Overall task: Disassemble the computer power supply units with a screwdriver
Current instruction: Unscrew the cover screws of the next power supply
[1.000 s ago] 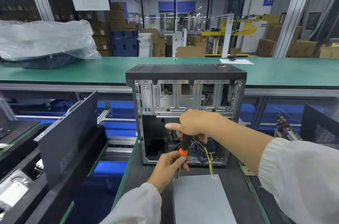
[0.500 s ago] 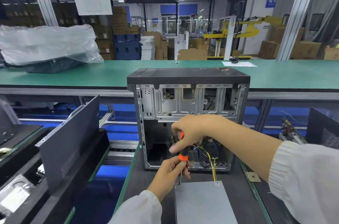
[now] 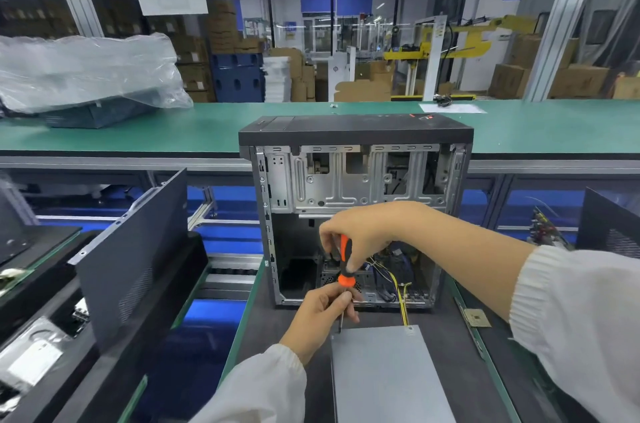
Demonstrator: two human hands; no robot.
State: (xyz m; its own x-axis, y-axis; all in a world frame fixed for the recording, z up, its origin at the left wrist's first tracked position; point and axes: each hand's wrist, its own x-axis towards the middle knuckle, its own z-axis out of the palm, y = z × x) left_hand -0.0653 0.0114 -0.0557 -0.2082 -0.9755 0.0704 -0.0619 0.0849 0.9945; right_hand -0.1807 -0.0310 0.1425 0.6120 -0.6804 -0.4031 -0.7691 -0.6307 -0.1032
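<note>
Gripping the screwdriver (image 3: 344,261) with both hands, I hold it upright over the near-left corner of the power supply unit (image 3: 388,374). My right hand (image 3: 360,232) curls round the top of the black handle with its orange stripe, fingers wrapped over it from above. My left hand (image 3: 323,310) pinches lower down, just under the rounded orange collar, thumb and fingertips closed round the thin steel shaft. The tip drops from my left fingers to the corner of the unit; whether it sits in a screw I cannot tell.

The unit lies directly below my grip, a flat rectangular box of matte grey sheet metal, smooth on top, resting on the dark mat (image 3: 284,329). From its far-right corner, yellow wires (image 3: 401,301) run up and away from my hands into the open computer case (image 3: 356,180). That case stands upright just beyond my grip: black textured top, bare stamped steel inside with ribbed bays and punched slots.

Left of my hands, well apart, a dark side panel (image 3: 135,249) with a perforated vent patch leans tilted. Right of my grip, beside the mat's green edge, lies a small square brassy chip (image 3: 477,317). Both my sleeves are white, the cuffs ribbed.
</note>
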